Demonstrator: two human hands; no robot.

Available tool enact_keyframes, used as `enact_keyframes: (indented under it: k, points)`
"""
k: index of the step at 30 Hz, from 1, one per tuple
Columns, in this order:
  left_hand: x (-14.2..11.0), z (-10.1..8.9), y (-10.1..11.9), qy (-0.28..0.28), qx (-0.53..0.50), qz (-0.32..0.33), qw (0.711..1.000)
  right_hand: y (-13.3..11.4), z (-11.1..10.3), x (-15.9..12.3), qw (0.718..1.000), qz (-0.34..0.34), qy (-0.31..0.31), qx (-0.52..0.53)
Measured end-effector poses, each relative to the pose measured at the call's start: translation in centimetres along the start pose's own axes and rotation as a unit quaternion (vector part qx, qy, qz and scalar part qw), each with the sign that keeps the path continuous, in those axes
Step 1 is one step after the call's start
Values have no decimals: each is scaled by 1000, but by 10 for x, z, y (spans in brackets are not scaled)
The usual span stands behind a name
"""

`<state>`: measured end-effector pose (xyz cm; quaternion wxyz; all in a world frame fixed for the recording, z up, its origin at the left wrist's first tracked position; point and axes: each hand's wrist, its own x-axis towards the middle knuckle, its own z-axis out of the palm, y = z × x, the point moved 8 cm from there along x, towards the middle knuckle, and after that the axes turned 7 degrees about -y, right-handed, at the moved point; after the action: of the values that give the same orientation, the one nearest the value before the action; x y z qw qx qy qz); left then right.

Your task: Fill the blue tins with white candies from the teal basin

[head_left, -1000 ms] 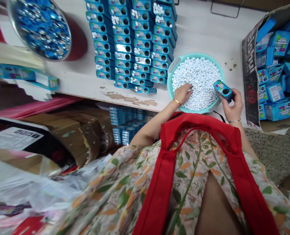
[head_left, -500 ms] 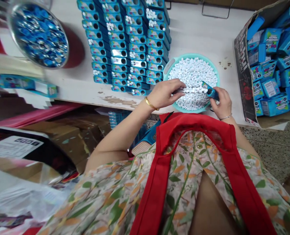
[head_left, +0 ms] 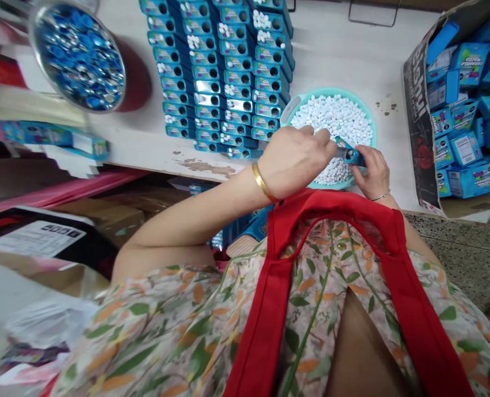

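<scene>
Over a turquoise basin (head_left: 374, 129) filled with small white candies (head_left: 335, 113), my right hand (head_left: 373, 171) grips a small blue candy box (head_left: 354, 156), its end turned towards my left hand. My left hand (head_left: 300, 160), a gold bangle at its wrist, is closed with its knuckles up, right at that box end. Its fingers hide most of what they hold, a narrow scoop that showed a row of white candies half a second ago. Left of the basin, blue boxes (head_left: 266, 100) stand in several rows with round holes upward; white candies show at some holes.
A metal-rimmed pot (head_left: 123, 82) of blue and silver wrapped pieces stands at the back left. On the right, an open carton (head_left: 414, 118) holds many blue boxes. Flattened blue packaging (head_left: 38, 135) lies at the left table edge. Cardboard boxes (head_left: 100, 220) sit below.
My left hand has moved right and turned over, up against the box end, covering the row of candies seen before. My right hand still holds the box in nearly the same spot.
</scene>
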<state>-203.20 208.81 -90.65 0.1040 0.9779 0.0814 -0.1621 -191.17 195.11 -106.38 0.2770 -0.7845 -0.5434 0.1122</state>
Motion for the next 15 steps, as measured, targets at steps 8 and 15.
enact_keyframes:
  k: [8,15]
  points:
    - [4,142,-115,-48,-74,-174,981,24,-21,-9,998,34,42,28]
    - [83,224,-77,-30,-253,-145,956,39,-28,-12,995,45,66,66]
